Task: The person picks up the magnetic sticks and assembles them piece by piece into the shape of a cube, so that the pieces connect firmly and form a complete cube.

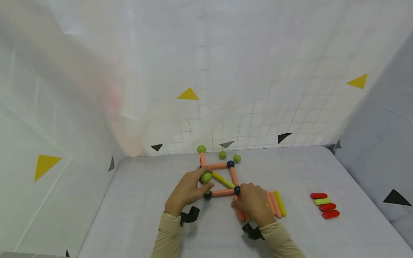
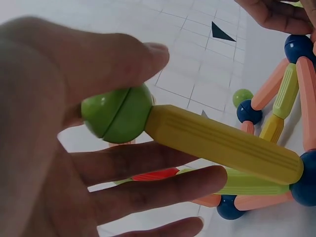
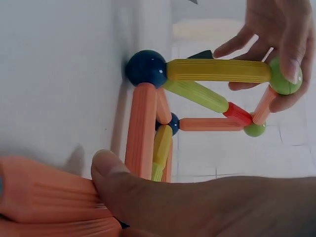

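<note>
A frame of salmon, yellow and lime rods joined by dark blue and green balls stands on the table. My left hand (image 1: 188, 190) pinches a green ball (image 2: 118, 113) between thumb and fingers. This ball tops a yellow rod (image 2: 222, 143), which rises from a dark blue ball (image 1: 207, 195) at the front left corner. Curled at the front right corner, my right hand (image 1: 255, 200) grips a dark blue ball (image 1: 237, 190), partly hidden by the fingers. A salmon rod (image 1: 223, 193) joins these two corners. The right thumb (image 3: 111, 168) lies against loose salmon rods (image 3: 49, 192).
Two loose green balls (image 1: 222, 154) lie behind the frame. Salmon rods and a yellow rod (image 1: 280, 203) lie side by side under and beside the right hand. Farther right, red rods (image 1: 327, 207) and a lime rod (image 1: 322, 201) form a row. White sheeted walls (image 1: 226, 107) surround the table.
</note>
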Demonstrator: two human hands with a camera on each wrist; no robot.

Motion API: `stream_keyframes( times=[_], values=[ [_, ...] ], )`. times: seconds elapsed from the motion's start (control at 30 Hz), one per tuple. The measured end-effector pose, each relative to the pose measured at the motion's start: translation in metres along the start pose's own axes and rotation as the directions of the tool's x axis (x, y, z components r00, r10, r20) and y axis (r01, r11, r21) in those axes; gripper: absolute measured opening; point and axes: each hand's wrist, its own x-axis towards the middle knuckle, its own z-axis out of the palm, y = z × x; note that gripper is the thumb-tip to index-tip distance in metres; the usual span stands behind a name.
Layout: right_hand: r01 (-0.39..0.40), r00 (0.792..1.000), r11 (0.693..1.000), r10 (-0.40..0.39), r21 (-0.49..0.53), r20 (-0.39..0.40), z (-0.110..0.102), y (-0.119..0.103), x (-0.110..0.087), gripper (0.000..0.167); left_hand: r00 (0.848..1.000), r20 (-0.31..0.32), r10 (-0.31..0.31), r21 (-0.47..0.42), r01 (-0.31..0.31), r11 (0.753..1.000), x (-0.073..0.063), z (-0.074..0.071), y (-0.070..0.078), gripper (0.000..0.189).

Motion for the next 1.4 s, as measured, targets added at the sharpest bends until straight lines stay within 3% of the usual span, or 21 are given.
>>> stream_keyframes(
  times=[0.13, 0.3, 0.53, 0.7, 1.13, 1.4],
  values=[
    [-0.036, 0.999, 0.999, 0.036, -0.022, -0.01, 0.003, -0.001, 0.001, 0.042, 1.0, 0.0, 0.0, -0.015, 0.0, 1.0, 0.0, 0.0, -0.002, 0.033],
    [-0.055, 0.997, 0.997, 0.058, -0.054, 0.056, 0.002, -0.004, -0.001, 0.031, 1.0, 0.006, -0.007, -0.009, 0.007, 1.0, 0.0, 0.001, -0.003, 0.034],
    [-0.037, 0.994, 0.997, 0.045, -0.071, 0.104, 0.0, -0.007, -0.005, 0.039, 1.0, 0.003, -0.01, -0.01, 0.01, 1.0, 0.0, -0.001, -0.004, 0.034],
    [-0.005, 0.995, 0.999, 0.01, -0.053, 0.097, -0.003, -0.008, -0.008, 0.035, 1.0, 0.007, -0.004, -0.01, 0.004, 1.0, -0.001, -0.002, -0.005, 0.034],
    [0.088, 0.953, 0.996, -0.086, 0.007, 0.292, 0.004, -0.011, -0.01, 0.03, 1.0, 0.012, -0.014, -0.044, 0.015, 0.999, -0.003, -0.002, -0.007, 0.034],
    [0.205, 0.944, 0.976, -0.216, 0.069, 0.249, 0.008, -0.01, -0.009, 0.023, 1.0, 0.015, -0.027, -0.062, 0.028, 0.998, -0.003, -0.003, -0.008, 0.033]
  ],
)
